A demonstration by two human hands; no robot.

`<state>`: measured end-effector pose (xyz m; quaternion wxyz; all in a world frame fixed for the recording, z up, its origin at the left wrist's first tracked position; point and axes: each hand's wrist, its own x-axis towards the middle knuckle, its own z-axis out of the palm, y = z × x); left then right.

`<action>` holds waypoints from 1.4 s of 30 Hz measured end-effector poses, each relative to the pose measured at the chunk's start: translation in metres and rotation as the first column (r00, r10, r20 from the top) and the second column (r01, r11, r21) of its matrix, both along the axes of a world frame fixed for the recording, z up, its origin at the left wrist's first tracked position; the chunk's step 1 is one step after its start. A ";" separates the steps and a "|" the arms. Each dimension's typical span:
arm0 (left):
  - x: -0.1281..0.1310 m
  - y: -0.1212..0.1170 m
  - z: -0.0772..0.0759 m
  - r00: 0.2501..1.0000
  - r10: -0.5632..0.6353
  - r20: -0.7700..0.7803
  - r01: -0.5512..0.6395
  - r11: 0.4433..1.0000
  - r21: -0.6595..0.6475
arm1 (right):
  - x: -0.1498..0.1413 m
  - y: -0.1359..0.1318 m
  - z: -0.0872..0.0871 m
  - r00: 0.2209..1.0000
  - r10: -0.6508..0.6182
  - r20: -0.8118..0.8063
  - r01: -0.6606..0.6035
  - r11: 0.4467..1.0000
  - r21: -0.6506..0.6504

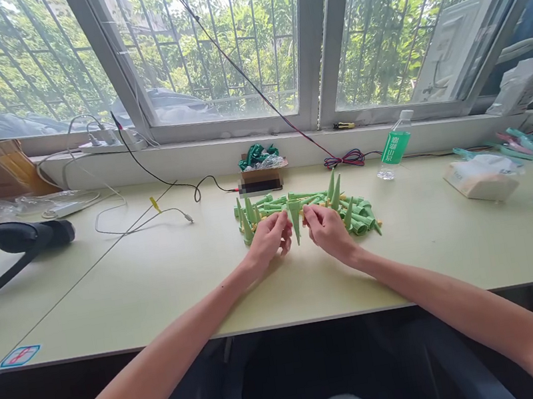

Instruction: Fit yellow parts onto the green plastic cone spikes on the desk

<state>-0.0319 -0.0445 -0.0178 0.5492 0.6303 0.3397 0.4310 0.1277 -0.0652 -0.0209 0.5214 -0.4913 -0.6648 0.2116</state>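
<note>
At frame centre, a smooth, tapered green cone [296, 222] is pointing downward. The left hand [269, 236] is pinching it; the right hand [326, 229] is curling just beside it, contents indeterminable. Behind both, ribbed green pieces [357, 212] are cluttering the table [158, 284].

Pale yellow-green worktop [160, 297]; light green plastic cones [296, 222] with yellow bits; clear plastic bottle [395, 149] with green label, white lettering; black headset [15, 242].
</note>
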 end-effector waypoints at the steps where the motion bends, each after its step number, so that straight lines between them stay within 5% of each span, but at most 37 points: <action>1: 0.000 0.001 0.000 0.999 -0.019 0.041 0.021 0.999 -0.050 | 0.000 -0.001 0.001 0.999 -0.011 0.031 0.010 1.000 0.023; 7: -0.003 0.006 0.000 0.987 -0.091 0.133 0.129 0.938 -0.322 | -0.001 -0.005 0.003 0.981 0.047 0.190 -0.070 0.990 0.119; 12: -0.006 0.010 -0.001 0.973 -0.168 0.157 0.218 0.889 -0.403 | -0.001 -0.005 0.003 0.968 0.091 0.234 -0.130 0.979 0.155; 29: -0.010 0.005 -0.001 0.908 -0.386 0.160 0.416 0.869 -0.268 | 0.005 -0.004 0.006 0.980 0.003 0.201 -0.032 0.990 0.139; 37: -0.010 0.001 0.001 0.912 -0.373 0.171 0.404 0.890 -0.212 | 0.005 -0.006 0.009 0.985 0.028 0.171 -0.057 0.985 0.163; 42: -0.014 -0.001 0.003 0.938 -0.343 0.050 0.347 0.931 -0.111 | 0.005 -0.004 0.007 0.982 0.009 0.186 -0.040 0.986 0.161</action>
